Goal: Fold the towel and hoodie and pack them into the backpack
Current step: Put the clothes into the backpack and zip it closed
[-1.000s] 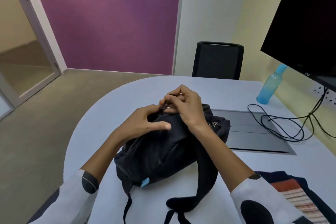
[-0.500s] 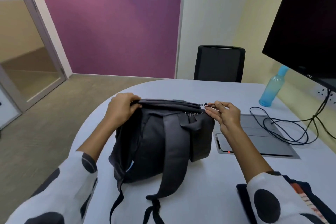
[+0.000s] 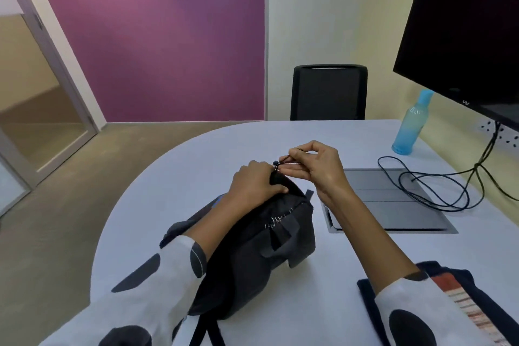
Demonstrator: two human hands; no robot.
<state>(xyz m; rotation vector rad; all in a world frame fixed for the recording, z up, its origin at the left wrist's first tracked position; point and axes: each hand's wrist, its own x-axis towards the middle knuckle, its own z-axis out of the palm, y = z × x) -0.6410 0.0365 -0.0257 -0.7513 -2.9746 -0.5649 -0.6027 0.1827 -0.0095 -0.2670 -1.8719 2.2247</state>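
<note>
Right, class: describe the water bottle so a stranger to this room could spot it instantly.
Start at the big black screen mounted on the right wall. Just below its lower left corner, on the far right side of the pale table, stands the water bottle. It is translucent blue with a blue cap, the only upright, brightly coloured thing beside the black cables.

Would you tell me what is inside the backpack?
Nothing shows: the backpack hides its contents. Left hand holds its top; right hand pinches the zipper pull.
</note>
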